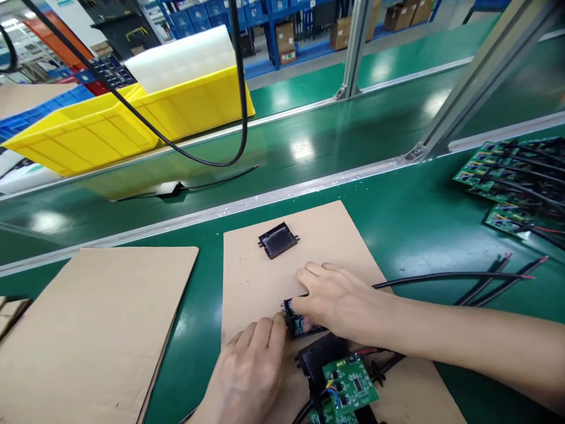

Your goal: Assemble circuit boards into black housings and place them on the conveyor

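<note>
In the head view, a small black plastic housing (302, 333) with a circuit board inside rests on the cardboard sheet (247, 282). My right hand (339, 300) reaches over it from the right, thumb and fingers closed on the housing and board and hiding much of them. At its left end my left hand (253, 365) holds the housing's edge with curled fingertips. Just below lie another black housing (320, 356) and a green circuit board (351, 383) with coloured wires. A separate black housing part (278, 240) lies farther up the cardboard.
A cardboard stack (97, 330) lies on the left. Wired circuit boards (507, 176) are piled at the right, near black cables (441, 275) with reddish ends. Beyond the metal rail (273, 196), a green belt carries a cable (220, 182). Yellow bins (194, 106) stand behind.
</note>
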